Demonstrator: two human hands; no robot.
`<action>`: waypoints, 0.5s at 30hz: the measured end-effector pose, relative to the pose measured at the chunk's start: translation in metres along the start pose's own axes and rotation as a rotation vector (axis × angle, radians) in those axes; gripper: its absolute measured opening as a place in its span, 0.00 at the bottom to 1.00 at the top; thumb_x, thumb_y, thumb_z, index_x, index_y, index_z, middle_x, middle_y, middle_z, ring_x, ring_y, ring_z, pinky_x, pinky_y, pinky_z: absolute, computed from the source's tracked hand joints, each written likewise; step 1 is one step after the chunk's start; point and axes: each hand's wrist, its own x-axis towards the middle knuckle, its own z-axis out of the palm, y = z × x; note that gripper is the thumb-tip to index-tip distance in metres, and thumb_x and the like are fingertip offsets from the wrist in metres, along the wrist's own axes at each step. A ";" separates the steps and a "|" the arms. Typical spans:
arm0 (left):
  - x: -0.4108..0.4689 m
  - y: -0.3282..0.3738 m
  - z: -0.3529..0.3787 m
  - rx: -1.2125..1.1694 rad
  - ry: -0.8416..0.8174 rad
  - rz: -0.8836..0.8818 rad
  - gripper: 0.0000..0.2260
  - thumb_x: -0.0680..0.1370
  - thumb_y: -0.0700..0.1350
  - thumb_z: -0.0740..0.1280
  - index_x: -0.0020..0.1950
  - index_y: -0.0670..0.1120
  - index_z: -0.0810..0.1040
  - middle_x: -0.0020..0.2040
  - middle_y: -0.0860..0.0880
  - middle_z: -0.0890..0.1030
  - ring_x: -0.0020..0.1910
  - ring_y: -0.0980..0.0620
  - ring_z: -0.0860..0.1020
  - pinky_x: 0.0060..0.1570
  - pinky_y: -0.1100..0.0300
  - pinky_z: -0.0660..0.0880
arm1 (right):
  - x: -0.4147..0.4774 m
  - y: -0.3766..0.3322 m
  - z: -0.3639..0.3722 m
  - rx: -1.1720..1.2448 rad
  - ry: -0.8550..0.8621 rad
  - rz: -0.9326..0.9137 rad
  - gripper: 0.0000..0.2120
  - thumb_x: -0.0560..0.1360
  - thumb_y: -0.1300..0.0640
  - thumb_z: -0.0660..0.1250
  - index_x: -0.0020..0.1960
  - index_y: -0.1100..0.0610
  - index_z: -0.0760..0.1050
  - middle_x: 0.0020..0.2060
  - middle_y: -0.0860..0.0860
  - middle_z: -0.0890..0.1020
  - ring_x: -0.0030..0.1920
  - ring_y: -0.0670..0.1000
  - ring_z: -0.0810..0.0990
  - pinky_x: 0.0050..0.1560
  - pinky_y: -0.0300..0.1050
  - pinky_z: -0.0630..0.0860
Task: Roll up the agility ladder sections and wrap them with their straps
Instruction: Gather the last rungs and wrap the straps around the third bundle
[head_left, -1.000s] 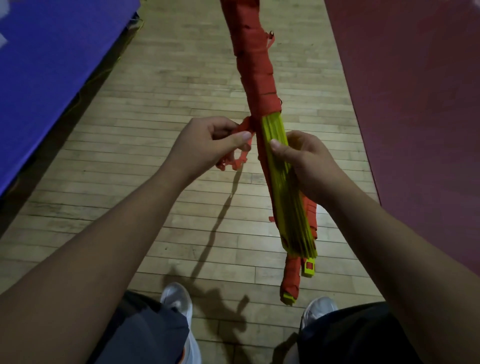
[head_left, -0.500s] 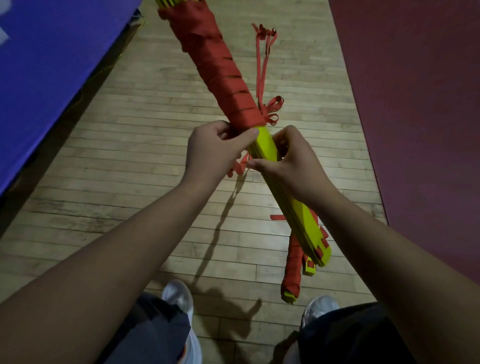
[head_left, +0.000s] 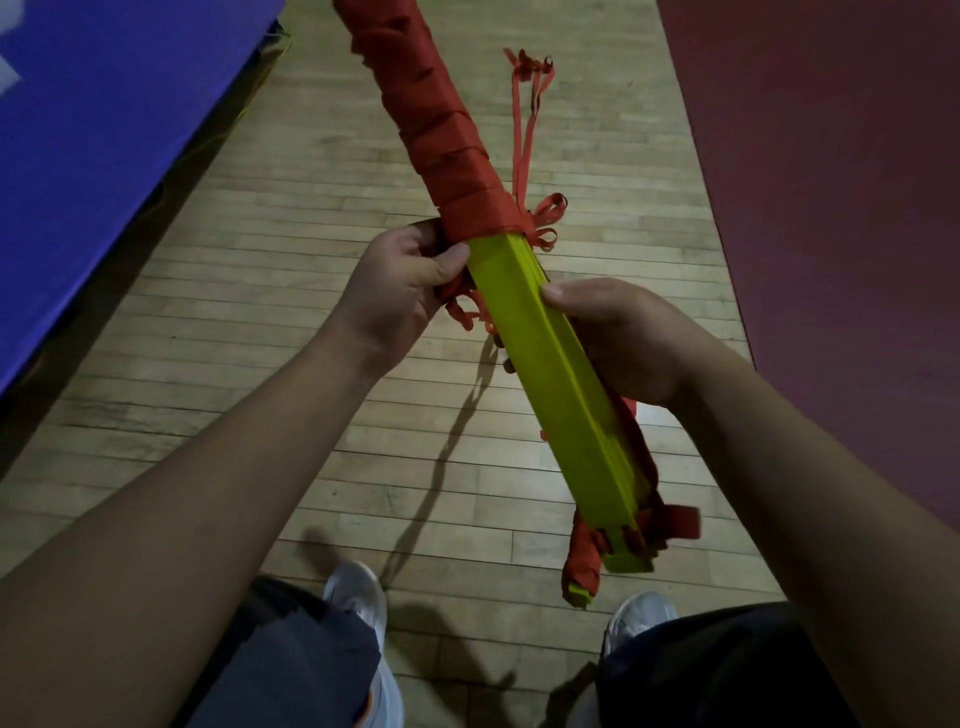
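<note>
Looking down at a half-finished wrap job here. The stack of yellow-green ladder rungs (head_left: 561, 395) is held in the air over the wood floor (head_left: 260, 338), angled away from the person. The red strap (head_left: 447, 145) is wound in a spiral over the far half, looks fairly snug, and stops right where the left hand (head_left: 405, 291) sits. That hand's fingers are curled round the bundle at the edge of the wrap, with some strap bunched under the palm. The right hand (head_left: 618, 338) grasps the bare rungs a bit nearer, thumb on top, fingers tucked underneath.

I'd call it roughly half done: the near half of the stack is bare yellow, with red ends poking out at the near tip. A tangle of loose strap loops (head_left: 524, 130) hangs off the far side, so there's slack left to wind. A second red-wrapped piece (head_left: 582, 566) shows just below the near end, by the white shoes (head_left: 358, 592). Can't tell if it's on the floor or hanging.
</note>
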 end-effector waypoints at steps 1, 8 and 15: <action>0.000 0.000 -0.001 0.030 -0.006 0.008 0.12 0.75 0.38 0.64 0.57 0.37 0.78 0.54 0.38 0.83 0.56 0.40 0.82 0.58 0.50 0.78 | 0.000 0.001 0.001 0.010 -0.006 -0.014 0.25 0.80 0.53 0.61 0.69 0.70 0.71 0.57 0.65 0.80 0.53 0.61 0.82 0.50 0.53 0.81; -0.002 0.007 -0.007 0.480 -0.057 0.115 0.07 0.79 0.40 0.66 0.56 0.46 0.80 0.50 0.43 0.85 0.50 0.41 0.84 0.52 0.43 0.80 | -0.002 0.008 0.004 -0.075 0.152 -0.145 0.20 0.77 0.56 0.65 0.64 0.66 0.76 0.48 0.64 0.84 0.46 0.60 0.84 0.43 0.52 0.82; 0.000 0.009 -0.008 0.674 0.023 0.058 0.06 0.80 0.41 0.69 0.43 0.47 0.81 0.35 0.50 0.85 0.32 0.56 0.80 0.36 0.61 0.75 | 0.000 0.009 0.006 -0.081 0.318 -0.277 0.12 0.81 0.63 0.63 0.61 0.67 0.76 0.48 0.63 0.84 0.52 0.64 0.85 0.55 0.61 0.80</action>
